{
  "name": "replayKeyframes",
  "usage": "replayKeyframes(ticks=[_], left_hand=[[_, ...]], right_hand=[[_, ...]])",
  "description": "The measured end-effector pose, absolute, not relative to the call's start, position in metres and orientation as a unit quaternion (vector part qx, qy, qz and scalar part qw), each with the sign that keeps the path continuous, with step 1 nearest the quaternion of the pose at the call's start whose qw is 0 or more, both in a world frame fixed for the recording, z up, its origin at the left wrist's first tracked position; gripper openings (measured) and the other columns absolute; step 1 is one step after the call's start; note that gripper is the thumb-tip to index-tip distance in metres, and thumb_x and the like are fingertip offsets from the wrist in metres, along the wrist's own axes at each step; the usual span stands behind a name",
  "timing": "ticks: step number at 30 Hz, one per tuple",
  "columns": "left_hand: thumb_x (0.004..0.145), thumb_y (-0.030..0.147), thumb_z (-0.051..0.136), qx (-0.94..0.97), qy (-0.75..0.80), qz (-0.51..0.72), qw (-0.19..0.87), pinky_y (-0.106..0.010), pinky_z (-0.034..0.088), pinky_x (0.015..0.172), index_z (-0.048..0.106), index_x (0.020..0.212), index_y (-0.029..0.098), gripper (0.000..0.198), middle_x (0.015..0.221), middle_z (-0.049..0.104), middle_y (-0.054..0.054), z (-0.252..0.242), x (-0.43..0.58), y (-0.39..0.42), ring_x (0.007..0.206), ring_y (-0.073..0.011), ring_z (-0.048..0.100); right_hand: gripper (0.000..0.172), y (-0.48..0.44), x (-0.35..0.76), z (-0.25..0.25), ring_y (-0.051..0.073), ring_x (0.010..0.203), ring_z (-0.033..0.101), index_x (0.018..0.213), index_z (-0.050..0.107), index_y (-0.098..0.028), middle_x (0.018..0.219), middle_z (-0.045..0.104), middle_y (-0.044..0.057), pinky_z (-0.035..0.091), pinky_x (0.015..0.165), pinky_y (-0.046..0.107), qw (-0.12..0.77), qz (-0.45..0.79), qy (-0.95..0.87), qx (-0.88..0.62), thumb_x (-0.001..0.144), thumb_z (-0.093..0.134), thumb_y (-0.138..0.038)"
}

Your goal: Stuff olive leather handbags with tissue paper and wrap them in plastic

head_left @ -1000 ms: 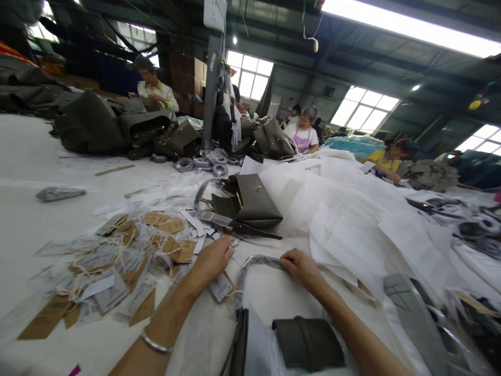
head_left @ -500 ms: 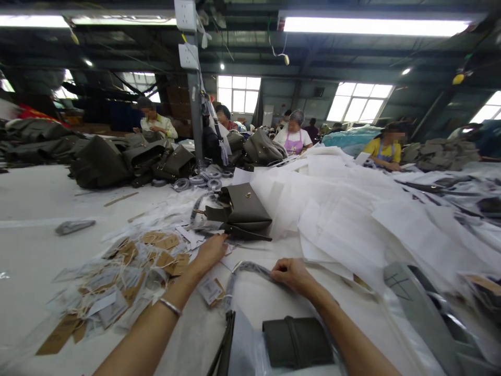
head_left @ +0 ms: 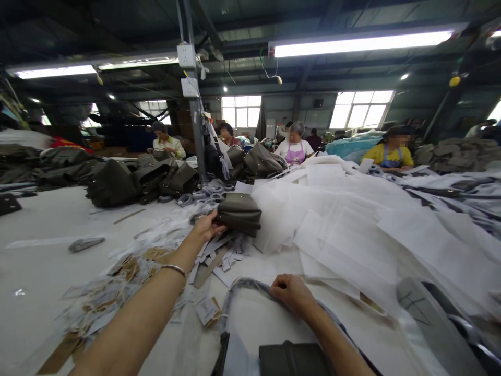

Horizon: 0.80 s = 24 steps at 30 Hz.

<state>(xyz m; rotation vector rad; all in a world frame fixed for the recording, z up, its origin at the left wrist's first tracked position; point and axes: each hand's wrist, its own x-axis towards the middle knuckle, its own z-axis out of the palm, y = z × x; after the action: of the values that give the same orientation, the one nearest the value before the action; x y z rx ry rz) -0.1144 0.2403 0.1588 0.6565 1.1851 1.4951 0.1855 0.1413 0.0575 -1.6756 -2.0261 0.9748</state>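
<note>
- Through the left hand (head_left: 207,225) I am clutching the far bag (head_left: 239,211) at twelve o'clock
- Through the right hand (head_left: 291,293) I am pinching the wrapped strap (head_left: 250,283) of the near bag (head_left: 295,360), lying five o'clock from the far one
- Tags (head_left: 105,303) are lying eight o'clock from it

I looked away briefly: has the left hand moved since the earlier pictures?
Yes: the left hand has moved forward, closer to the pillar, and now grips a dark bag.
</note>
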Motion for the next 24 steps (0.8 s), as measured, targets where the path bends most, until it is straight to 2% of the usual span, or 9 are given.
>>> replayKeyframes(ticks=[4,7,10,13,16,20,22,24], left_hand=[[0.097,0.023,0.056,0.229,0.451,0.725,0.467,-0.032,0.061,0.069,0.058,0.095,0.016,0.008,0.091,0.065,-0.003,0.206,-0.154,0.250,0.077,-0.0137,0.066],[0.099,0.020,0.050,0.225,0.422,0.779,0.406,-0.031,0.061,0.074,0.057,0.087,0.018,0.014,0.090,0.067,-0.001,0.230,-0.191,0.242,0.079,-0.0118,0.066],[0.100,0.019,0.043,0.224,0.428,0.807,0.340,-0.029,0.061,0.077,0.055,0.084,0.019,0.020,0.087,0.066,0.001,0.224,-0.221,0.224,0.080,-0.0106,0.065],[0.099,0.018,0.041,0.214,0.485,0.798,0.286,-0.028,0.060,0.077,0.051,0.082,0.020,0.020,0.082,0.064,0.002,0.191,-0.239,0.201,0.075,-0.0099,0.064],[0.096,0.021,0.045,0.239,0.588,0.724,0.270,-0.029,0.059,0.072,0.049,0.077,0.020,0.019,0.075,0.063,0.001,0.152,-0.247,0.175,0.068,-0.0117,0.064],[0.084,0.028,0.060,0.366,0.737,0.507,0.259,-0.040,0.057,0.062,0.051,0.060,0.018,0.027,0.051,0.055,-0.002,0.131,-0.245,0.144,0.056,-0.0235,0.063],[0.075,0.027,0.068,0.442,0.774,0.396,0.221,-0.045,0.055,0.068,0.050,0.050,0.018,0.032,0.046,0.052,-0.004,0.139,-0.237,0.139,0.062,-0.0292,0.065],[0.075,0.030,0.069,0.526,0.778,0.305,0.161,-0.047,0.051,0.080,0.053,0.050,0.018,0.031,0.054,0.059,-0.007,0.154,-0.220,0.148,0.077,-0.0330,0.067]], right_hand=[[0.013,0.141,0.185,0.058,0.016,0.070,0.063,0.075,0.074,-0.020,0.075,0.073,0.002,0.034,0.059,0.024,0.166,0.334,-0.719,-0.587,0.076,0.063,-0.029],[0.013,0.141,0.185,0.056,0.017,0.071,0.063,0.072,0.072,-0.021,0.074,0.073,0.002,0.035,0.059,0.024,0.168,0.330,-0.722,-0.584,0.075,0.062,-0.028],[0.012,0.143,0.186,0.051,0.017,0.069,0.063,0.070,0.071,-0.021,0.073,0.072,0.001,0.035,0.059,0.025,0.173,0.332,-0.723,-0.581,0.074,0.061,-0.027],[0.012,0.145,0.188,0.044,0.018,0.071,0.064,0.068,0.071,-0.022,0.074,0.072,0.001,0.037,0.061,0.025,0.184,0.331,-0.729,-0.570,0.074,0.060,-0.026],[0.012,0.147,0.191,0.038,0.018,0.073,0.063,0.067,0.070,-0.022,0.075,0.071,0.002,0.040,0.064,0.025,0.184,0.327,-0.739,-0.560,0.073,0.060,-0.026],[0.017,0.149,0.194,0.034,0.019,0.077,0.062,0.071,0.070,-0.021,0.078,0.071,0.003,0.042,0.070,0.026,0.168,0.313,-0.760,-0.544,0.077,0.057,-0.031],[0.020,0.151,0.196,0.032,0.019,0.077,0.062,0.072,0.070,-0.021,0.079,0.070,0.003,0.042,0.070,0.026,0.155,0.309,-0.770,-0.537,0.078,0.056,-0.033],[0.021,0.153,0.198,0.029,0.019,0.075,0.061,0.072,0.070,-0.021,0.079,0.070,0.003,0.042,0.069,0.025,0.142,0.309,-0.776,-0.531,0.078,0.055,-0.035]])
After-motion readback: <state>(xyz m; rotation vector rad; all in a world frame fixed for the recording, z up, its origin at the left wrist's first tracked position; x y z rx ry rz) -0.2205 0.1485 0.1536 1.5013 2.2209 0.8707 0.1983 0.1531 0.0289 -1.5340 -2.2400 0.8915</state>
